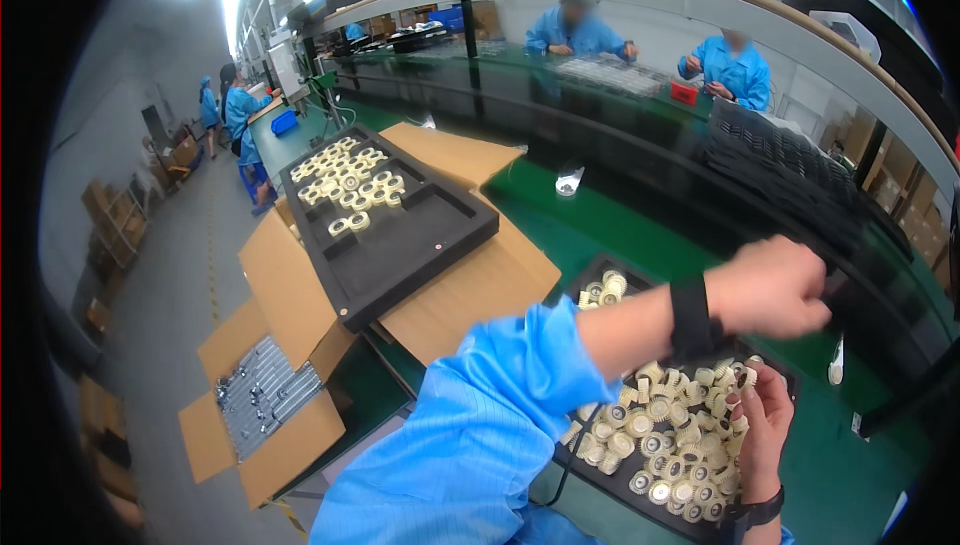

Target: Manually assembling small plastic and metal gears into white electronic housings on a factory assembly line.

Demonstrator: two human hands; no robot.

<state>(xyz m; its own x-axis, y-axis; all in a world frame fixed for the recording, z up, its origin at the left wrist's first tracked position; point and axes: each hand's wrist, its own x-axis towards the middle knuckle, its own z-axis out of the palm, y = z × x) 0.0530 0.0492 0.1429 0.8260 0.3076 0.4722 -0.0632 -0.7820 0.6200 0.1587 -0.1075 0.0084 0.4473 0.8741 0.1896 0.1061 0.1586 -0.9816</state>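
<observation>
My left hand [775, 290], a black band round its wrist, reaches across to the right above the far part of a black tray. It is curled closed and blurred; what its fingers hold, if anything, is hidden. At the tray's right side, my right hand [765, 415] pinches a cream plastic gear [745, 377] between thumb and fingers. Below it, a heap of cream toothed gears [670, 435], some showing metal centres, fills much of the black tray [640, 510]. My left forearm covers part of that tray.
On an open cardboard box [290, 285] at left rests another black tray [390, 275] with rows of cream gears [345, 175]. A lower carton [300, 445] holds metal rods. A clear bag [568, 183] lies on the green bench [620, 215]. Co-workers in blue [735, 70] sit across.
</observation>
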